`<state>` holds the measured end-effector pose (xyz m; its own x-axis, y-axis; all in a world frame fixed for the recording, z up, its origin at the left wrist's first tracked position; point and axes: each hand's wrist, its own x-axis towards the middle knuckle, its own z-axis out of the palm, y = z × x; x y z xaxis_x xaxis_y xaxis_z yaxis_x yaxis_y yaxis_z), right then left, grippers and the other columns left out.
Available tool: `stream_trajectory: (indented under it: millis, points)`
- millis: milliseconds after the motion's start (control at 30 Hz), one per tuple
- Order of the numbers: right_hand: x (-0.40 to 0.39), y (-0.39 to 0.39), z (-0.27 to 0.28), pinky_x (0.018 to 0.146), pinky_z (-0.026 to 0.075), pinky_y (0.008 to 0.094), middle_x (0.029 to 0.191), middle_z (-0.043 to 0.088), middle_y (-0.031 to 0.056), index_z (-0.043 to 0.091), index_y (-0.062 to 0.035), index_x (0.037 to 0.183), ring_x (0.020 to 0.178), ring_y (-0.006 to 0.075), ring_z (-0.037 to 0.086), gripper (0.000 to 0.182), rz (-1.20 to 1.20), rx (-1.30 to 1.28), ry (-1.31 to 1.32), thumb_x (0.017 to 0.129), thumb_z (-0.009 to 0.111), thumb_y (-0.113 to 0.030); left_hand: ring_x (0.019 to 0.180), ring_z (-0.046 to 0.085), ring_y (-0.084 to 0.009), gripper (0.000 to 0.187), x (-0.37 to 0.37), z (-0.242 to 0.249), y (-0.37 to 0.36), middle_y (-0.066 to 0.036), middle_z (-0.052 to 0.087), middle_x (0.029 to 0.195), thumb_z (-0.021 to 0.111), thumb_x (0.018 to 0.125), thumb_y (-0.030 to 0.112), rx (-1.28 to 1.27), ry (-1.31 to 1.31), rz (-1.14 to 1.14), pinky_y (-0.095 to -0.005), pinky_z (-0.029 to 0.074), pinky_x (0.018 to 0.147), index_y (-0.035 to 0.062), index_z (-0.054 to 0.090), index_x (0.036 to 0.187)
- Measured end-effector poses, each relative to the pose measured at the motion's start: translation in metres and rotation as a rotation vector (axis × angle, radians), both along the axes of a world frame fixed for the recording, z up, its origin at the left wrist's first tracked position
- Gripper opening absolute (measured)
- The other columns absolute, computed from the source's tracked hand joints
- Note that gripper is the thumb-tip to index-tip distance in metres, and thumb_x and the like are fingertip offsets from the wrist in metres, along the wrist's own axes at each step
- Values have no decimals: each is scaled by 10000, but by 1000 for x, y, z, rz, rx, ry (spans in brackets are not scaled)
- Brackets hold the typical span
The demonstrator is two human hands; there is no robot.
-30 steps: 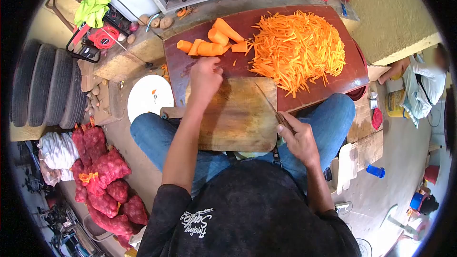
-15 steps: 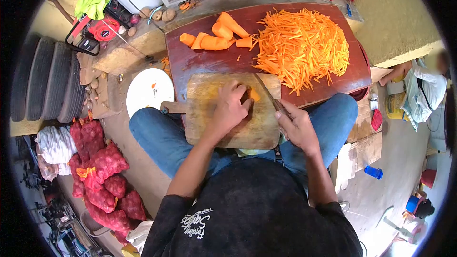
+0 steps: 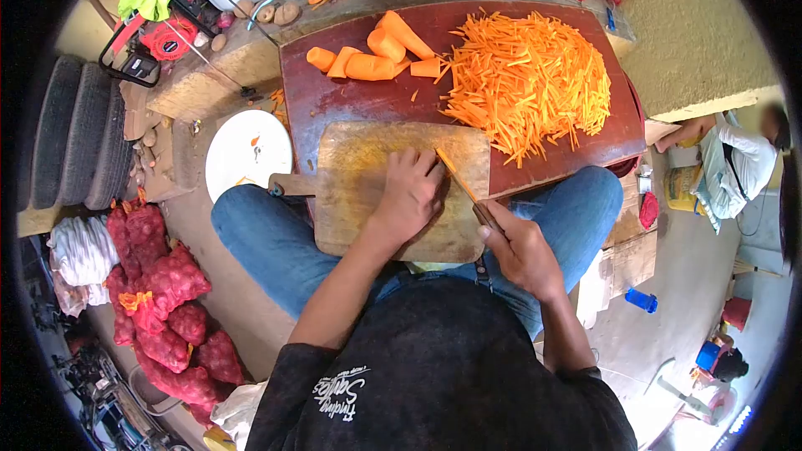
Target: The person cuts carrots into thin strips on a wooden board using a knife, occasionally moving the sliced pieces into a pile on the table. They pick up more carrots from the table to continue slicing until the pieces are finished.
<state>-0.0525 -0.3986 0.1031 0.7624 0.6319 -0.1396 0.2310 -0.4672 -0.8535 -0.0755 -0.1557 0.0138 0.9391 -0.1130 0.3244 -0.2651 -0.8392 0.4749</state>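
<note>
My left hand (image 3: 409, 196) is closed, its fingers curled down on the wooden cutting board (image 3: 351, 225). They cover the spot where a carrot piece showed half a second ago; the piece itself is now hidden. In my right hand (image 3: 525, 252) is the handle of a knife (image 3: 464, 182), its blade pointing up and left beside the left fingertips. Orange carrot shows along the blade near its tip. Beyond the board, several peeled carrot pieces (image 3: 369, 68) lie on the dark red table (image 3: 326, 125). A large heap of carrot strips (image 3: 530, 83) sits to their right.
The board lies across my lap at the table's near edge. A white round lid or plate (image 3: 238, 146) is left of it. Red mesh sacks (image 3: 180, 326) and tyres (image 3: 63, 134) stand at left. Another person (image 3: 743, 159) sits at far right.
The knife has moved slightly left, closer to my left hand. My left fingers have curled over the carrot piece, which has gone from sight. The view has shifted a little.
</note>
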Motion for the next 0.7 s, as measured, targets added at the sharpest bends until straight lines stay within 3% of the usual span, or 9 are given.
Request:
stream_trajectory:
  millis: [333, 433, 533, 633, 700]
  points:
    - [27, 32, -23, 821, 561, 614, 1049, 725, 355, 622, -27, 1400, 1035, 598, 681, 339, 33, 15, -98, 1107, 648, -195, 1080, 582, -370, 367, 2, -7, 0, -142, 653, 1124, 799, 770, 128, -55, -31, 34, -507, 439, 919, 24, 783, 1122]
    - [14, 18, 5, 856, 580, 484, 1092, 720, 327, 637, 36, 1401, 1059, 541, 724, 341, 38, -94, 33, 1113, 650, -147, 1064, 587, -374, 349, 1, -11, -1, -142, 661, 1111, 800, 767, 117, -74, -27, 53, -507, 442, 912, 24, 789, 1103]
    - [11, 22, -15, 865, 585, 474, 1099, 726, 322, 636, 37, 1401, 1057, 546, 717, 340, 22, -15, -56, 1117, 652, -150, 1044, 590, -376, 331, 0, -12, -1, -140, 661, 1092, 804, 764, 104, -83, -38, 58, -505, 445, 897, 23, 791, 1084]
    - [24, 35, -22, 872, 585, 480, 1115, 729, 330, 633, 35, 1405, 1069, 562, 704, 340, 25, -97, -46, 1117, 649, -144, 1025, 588, -381, 328, 3, -14, -2, -145, 653, 1067, 797, 751, 89, -116, -97, 56, -506, 441, 876, 20, 789, 1071]
    - [23, 32, -16, 829, 566, 571, 1038, 726, 343, 609, -3, 1400, 1027, 572, 702, 329, 40, -50, -90, 1113, 636, -162, 1008, 585, -386, 317, 7, -12, 0, -150, 647, 1047, 788, 748, 80, -127, -110, 56, -509, 438, 863, 17, 788, 1059]
